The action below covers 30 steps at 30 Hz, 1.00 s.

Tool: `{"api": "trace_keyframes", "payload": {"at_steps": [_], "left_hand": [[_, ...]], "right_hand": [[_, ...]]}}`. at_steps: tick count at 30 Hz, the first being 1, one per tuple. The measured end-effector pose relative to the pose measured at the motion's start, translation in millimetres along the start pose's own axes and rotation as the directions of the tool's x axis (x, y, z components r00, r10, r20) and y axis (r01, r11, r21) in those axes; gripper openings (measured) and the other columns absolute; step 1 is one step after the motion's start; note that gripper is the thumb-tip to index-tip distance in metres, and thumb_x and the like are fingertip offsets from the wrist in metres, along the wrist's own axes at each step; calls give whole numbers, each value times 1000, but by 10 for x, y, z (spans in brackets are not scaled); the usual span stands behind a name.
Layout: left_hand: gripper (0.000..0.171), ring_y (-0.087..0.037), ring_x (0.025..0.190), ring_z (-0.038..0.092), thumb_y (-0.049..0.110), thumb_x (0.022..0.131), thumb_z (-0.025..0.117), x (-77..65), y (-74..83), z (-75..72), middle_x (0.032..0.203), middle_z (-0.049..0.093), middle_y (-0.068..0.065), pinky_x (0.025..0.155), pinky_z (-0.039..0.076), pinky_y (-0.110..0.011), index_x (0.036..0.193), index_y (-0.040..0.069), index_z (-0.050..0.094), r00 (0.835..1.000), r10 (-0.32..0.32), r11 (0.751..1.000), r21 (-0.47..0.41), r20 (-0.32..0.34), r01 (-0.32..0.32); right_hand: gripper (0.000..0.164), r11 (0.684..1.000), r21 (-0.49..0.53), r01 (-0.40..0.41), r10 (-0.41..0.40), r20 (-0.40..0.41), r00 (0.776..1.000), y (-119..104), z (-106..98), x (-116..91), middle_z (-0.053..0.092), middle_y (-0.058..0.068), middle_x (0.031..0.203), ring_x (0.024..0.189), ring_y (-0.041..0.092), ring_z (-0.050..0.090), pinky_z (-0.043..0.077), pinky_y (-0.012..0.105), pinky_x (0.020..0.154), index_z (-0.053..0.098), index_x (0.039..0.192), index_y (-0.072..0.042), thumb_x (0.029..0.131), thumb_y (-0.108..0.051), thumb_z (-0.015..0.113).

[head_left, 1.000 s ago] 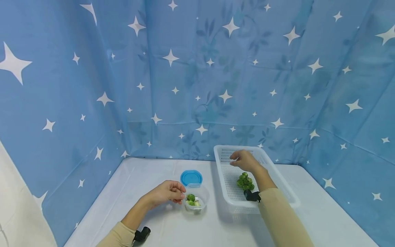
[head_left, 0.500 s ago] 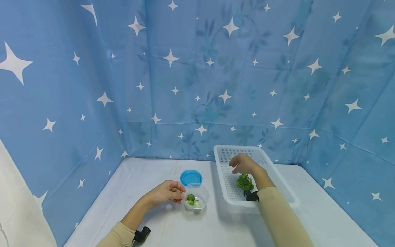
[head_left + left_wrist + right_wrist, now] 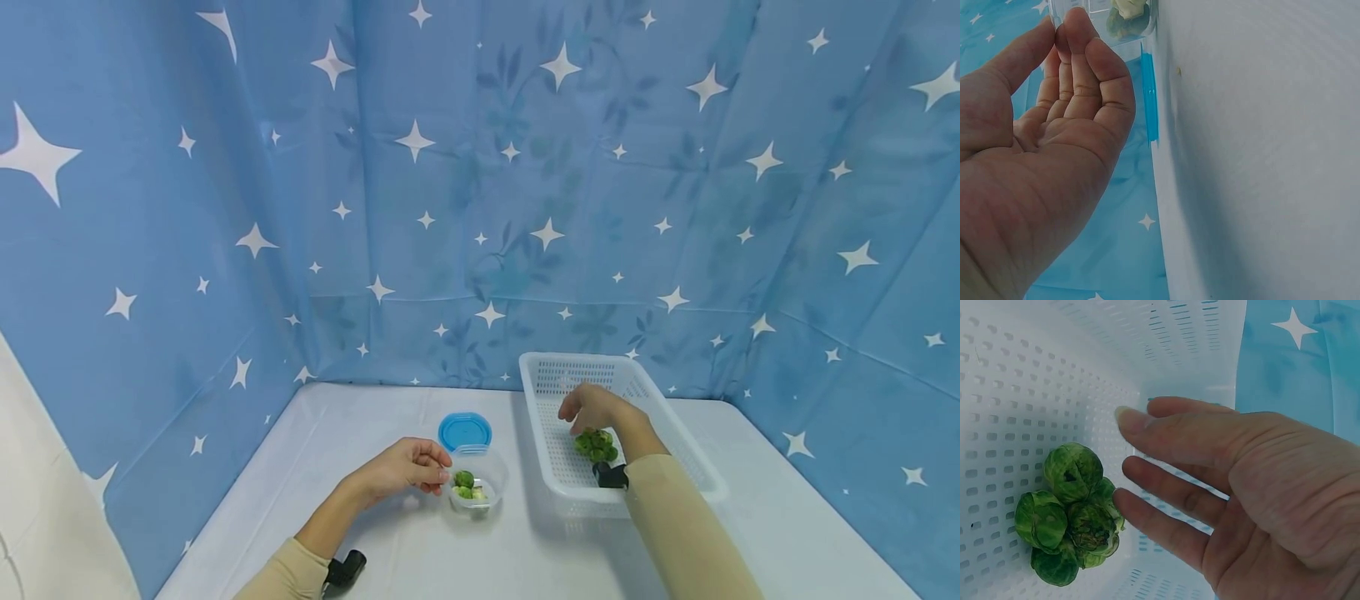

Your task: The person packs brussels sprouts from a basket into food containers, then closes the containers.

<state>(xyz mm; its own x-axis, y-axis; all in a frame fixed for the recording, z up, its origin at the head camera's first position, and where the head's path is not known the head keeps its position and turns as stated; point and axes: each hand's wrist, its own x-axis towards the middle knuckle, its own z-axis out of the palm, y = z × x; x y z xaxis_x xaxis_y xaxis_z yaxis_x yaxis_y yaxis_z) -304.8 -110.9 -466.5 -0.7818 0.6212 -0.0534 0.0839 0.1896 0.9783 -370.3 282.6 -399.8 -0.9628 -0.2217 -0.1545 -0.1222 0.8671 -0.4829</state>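
My left hand [image 3: 408,468] pinches the near-left rim of a small clear plastic container [image 3: 497,477] between thumb and fingertips, as the left wrist view shows. A few Brussels sprouts [image 3: 465,482] lie inside it. On the right, my right hand [image 3: 596,408] reaches down into a white perforated basket [image 3: 551,454], over its floor. Several whole Brussels sprouts [image 3: 1071,515] sit clustered there. In the right wrist view the right hand's fingers are spread and relaxed, holding nothing, with one fingertip right at the edge of the cluster.
A round blue lid [image 3: 465,432] lies on the white tablecloth [image 3: 360,425] just behind the clear container. A blue curtain [image 3: 450,208] with white stars surrounds the back and sides of the table. The basket's raised walls stand around my right hand.
My right hand has lowered inside the basket, closer to the sprouts. The left hand stays at the clear container's rim.
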Motion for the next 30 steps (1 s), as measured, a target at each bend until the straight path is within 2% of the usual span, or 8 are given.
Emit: {"api": "trace_keyframes", "payload": {"at_steps": [6, 13, 20, 25, 30], "left_hand": [[31, -20, 83, 70, 13, 100, 69, -4, -1, -1, 102, 71, -29, 79, 59, -39, 122, -9, 61, 1000, -5, 1000, -6, 1, 5], [33, -19, 83, 71, 14, 100, 70, 13, -22, -13, 102, 71, -28, 78, 59, -37, 123, -9, 61, 1000, -3, 1000, -8, 3, 3], [33, -20, 83, 71, 14, 100, 71, 18, -17, -19, 103, 70, -30, 78, 59, -38, 122, -9, 61, 1000, -2, 1000, -9, -3, 1], [32, -20, 82, 71, 13, 100, 70, 18, -12, -14, 103, 70, -31, 77, 59, -38, 121, -9, 61, 1000, -3, 1000, -17, -1, 3], [33, -20, 82, 71, 13, 100, 71, 18, -12, -13, 104, 70, -30, 77, 60, -37, 122, -9, 61, 1000, -4, 1000, -20, -1, 4]], "right_hand": [[33, 999, -21, -41, 41, 0, 999, 8, 36, -8, 75, 6, 109, 97, 24, 72, 62, 46, 86, 79, 110, -8, 80, 3, 84], [30, 998, -57, -26, 27, 27, 999, 4, 32, -20, 76, 5, 107, 97, 22, 72, 62, 44, 85, 80, 108, -8, 80, 2, 85], [25, 986, -162, -50, 57, 43, 997, -44, 48, -36, 75, 0, 102, 98, 19, 70, 61, 44, 88, 81, 103, -13, 81, -2, 86], [23, 974, -215, -67, 79, 48, 996, -53, 71, -41, 74, -1, 98, 91, 16, 68, 62, 40, 84, 82, 99, -14, 81, -1, 86], [22, 971, -224, -86, 98, 47, 994, -54, 79, -25, 73, 0, 94, 86, 17, 65, 60, 35, 77, 82, 94, -14, 79, 1, 86]]}}
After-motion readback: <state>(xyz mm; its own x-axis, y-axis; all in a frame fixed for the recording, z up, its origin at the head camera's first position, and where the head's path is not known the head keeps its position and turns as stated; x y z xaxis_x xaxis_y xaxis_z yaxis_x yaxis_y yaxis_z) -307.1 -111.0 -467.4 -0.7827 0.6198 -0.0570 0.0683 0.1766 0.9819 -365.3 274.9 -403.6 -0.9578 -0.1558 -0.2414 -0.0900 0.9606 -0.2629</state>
